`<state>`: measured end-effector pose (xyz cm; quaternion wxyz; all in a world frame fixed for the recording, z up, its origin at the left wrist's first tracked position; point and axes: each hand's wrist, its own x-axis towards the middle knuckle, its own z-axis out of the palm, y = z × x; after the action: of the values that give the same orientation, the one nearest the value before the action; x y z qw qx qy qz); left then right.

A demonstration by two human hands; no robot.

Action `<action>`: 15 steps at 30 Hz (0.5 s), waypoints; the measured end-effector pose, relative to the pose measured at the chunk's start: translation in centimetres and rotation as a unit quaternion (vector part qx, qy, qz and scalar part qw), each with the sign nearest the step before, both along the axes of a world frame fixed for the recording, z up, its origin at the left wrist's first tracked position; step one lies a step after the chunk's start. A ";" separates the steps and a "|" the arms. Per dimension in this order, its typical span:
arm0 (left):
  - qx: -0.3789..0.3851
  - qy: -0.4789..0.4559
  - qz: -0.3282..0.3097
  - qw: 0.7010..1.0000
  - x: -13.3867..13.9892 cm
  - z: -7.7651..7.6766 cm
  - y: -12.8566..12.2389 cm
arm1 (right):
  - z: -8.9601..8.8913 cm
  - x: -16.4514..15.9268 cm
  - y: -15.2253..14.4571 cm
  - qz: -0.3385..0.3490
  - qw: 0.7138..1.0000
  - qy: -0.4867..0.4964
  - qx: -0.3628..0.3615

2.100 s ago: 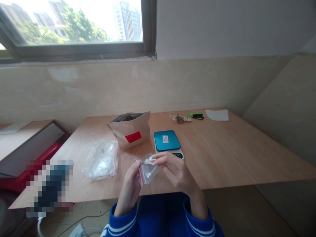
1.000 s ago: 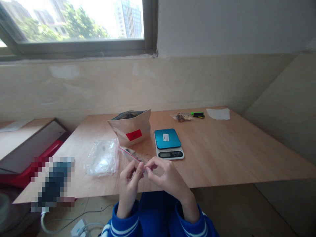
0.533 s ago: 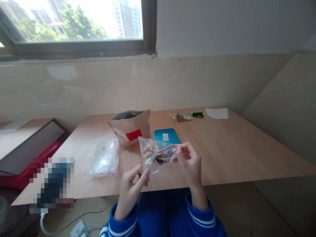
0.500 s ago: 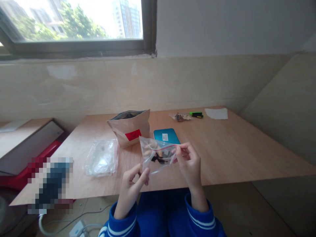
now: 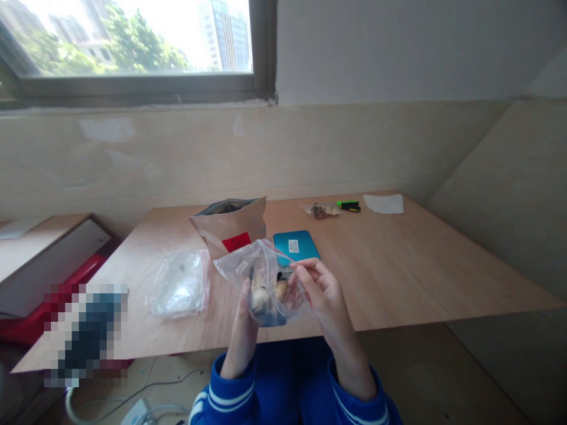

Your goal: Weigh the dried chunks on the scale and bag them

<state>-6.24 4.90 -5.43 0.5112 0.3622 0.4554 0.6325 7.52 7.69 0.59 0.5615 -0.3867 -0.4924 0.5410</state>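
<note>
Zip-lock bag point(image 5: 237, 262), clear and holding tan and dark pieces point(image 5: 259, 293) resembling dried mushroom, is hanging between your hands above the table's point(image 5: 420, 265) near part. Your right hand point(image 5: 322, 289) is pinching its right edge near the red stripe, thumb and forefinger nearly closed. Your left hand point(image 5: 243, 330) is bracing its left side, thumb pointing up; the other fingers are hiding behind the plastic, so how tightly they are closing cannot be told. Just beyond, a blue-topped scale point(image 5: 306, 242) is lying partly hidden. Left of it, an open kraft pouch point(image 5: 210, 227) is standing, with a stack of clear bags point(image 5: 175, 289) lying nearer left. At far right, a filled clear bag point(image 5: 305, 208) is resting beside green-and-black handles point(image 5: 349, 205) and white paper point(image 5: 384, 203).
</note>
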 end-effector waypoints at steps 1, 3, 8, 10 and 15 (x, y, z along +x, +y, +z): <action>-0.011 -0.040 0.002 0.999 0.3 0.4 -0.1 | -0.2 -0.1 0.0 -0.019 0.999 -0.031 0.020; -0.026 -0.106 0.023 0.994 0.6 1.2 -0.2 | -0.3 -0.4 -0.1 -0.084 0.987 -0.107 0.082; -0.055 -0.146 0.071 0.985 0.4 2.2 -0.2 | 0.8 -0.5 -0.9 -0.094 0.931 -0.249 0.249; -0.047 -0.142 0.089 0.985 0.2 2.3 -0.2 | 1.1 -0.5 -1.1 -0.071 0.925 -0.262 0.267; -0.034 -0.128 0.091 0.987 -0.2 1.9 -0.1 | 0.7 -0.6 -1.3 -0.019 0.916 -0.329 0.228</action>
<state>-6.44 4.79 -3.58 0.5176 0.2170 0.4386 0.7019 6.89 6.34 1.28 0.4506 -0.4136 -0.7522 0.2452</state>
